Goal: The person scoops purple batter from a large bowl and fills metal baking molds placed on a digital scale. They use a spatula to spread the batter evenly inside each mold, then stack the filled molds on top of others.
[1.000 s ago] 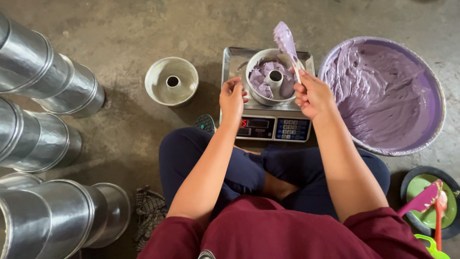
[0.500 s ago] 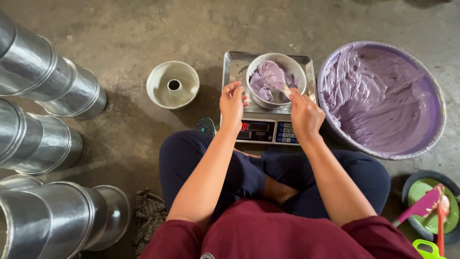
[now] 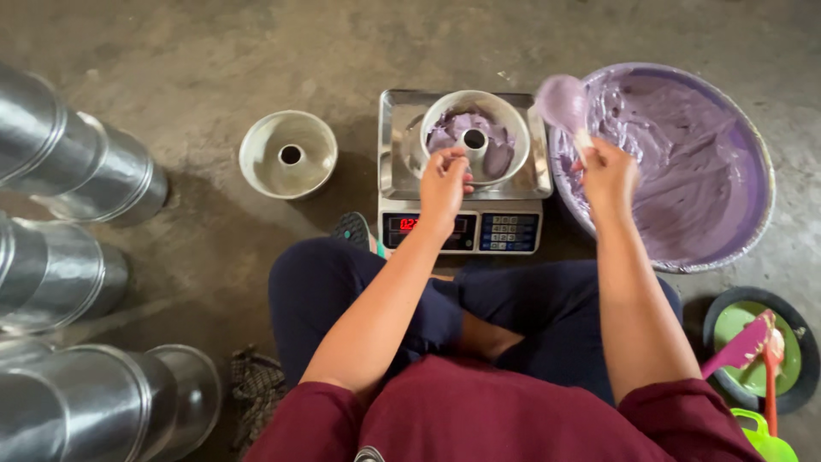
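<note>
The left hand (image 3: 445, 175) gripped the near rim of a ring tin (image 3: 475, 137), fingers curled over the edge, likely to steady it on the scale (image 3: 466, 171). The tin sat centred on the scale's steel platform, so its weight showed on the red display facing the person. The right hand (image 3: 609, 169) was closed around the handle of a spatula (image 3: 563, 104), its batter-coated blade raised upright between the tin and the big bowl (image 3: 667, 162). That bowl stood just right of the scale, touching or nearly so, keeping the carry from bowl to tin short.

The tin was round, shiny metal, with a central tube; pale purple batter lay unevenly around the tube, part of the bare inner wall showing. The bowl's batter was the same lilac, smeared up its sides.

An empty ring tin (image 3: 288, 155) waited on the floor left of the scale. Stacks of tins (image 3: 77, 162) lay on their sides at far left. A green bowl (image 3: 757, 346) with a pink spatula sat at lower right.
</note>
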